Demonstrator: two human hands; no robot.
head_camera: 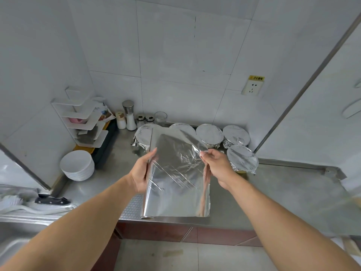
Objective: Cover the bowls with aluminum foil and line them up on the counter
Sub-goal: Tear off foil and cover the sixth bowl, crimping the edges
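— Both forearms come up from the bottom edge, and between them I'm holding the foil roll (148, 184) on end. What do you want to know?

— Why is it held like that?

— So the sheet pulls off sideways. My left hand (141, 174) is wrapped round the roll to steady it, and my right hand (215, 166) pinches the loose corner of the foil sheet (176, 173) between thumb and fingers, drawing it away to the right. I judge I'm measuring out a piece for another bowl.

— How many are covered?

— Five foil-covered bowls (209, 133) that I can count: four in a row along the back wall, the sheet hiding part of the second, and a fifth (242, 158) set nearer, just in front of the right end. That one isn't in the line yet.

— Any bare ones left?

— One stack of white bowls (77, 165) sits at the left of the tabletop (283, 194), well apart from the row. Several, but I can't count them exactly.
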